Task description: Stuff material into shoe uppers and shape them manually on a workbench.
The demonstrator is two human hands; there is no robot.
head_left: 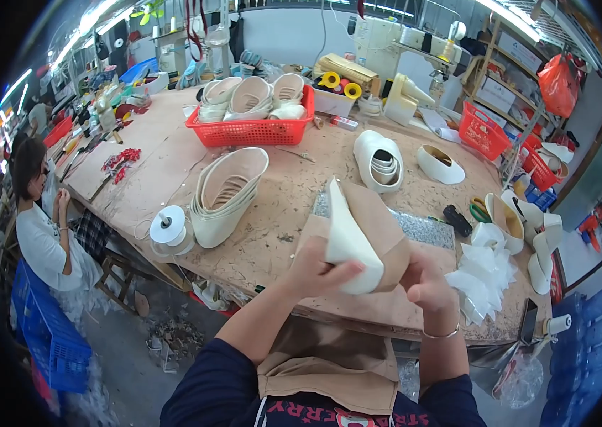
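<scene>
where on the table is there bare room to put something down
Bare table shows between the red scraps, red basket, spool and nearby shoe stack; another patch lies between that stack and the held piece. The right end is crowded: white sheets, cream pieces.

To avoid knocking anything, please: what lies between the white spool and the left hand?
In the head view, a stack of nested cream shoe pieces lies between the white spool and the left hand, nearer the spool.
</scene>
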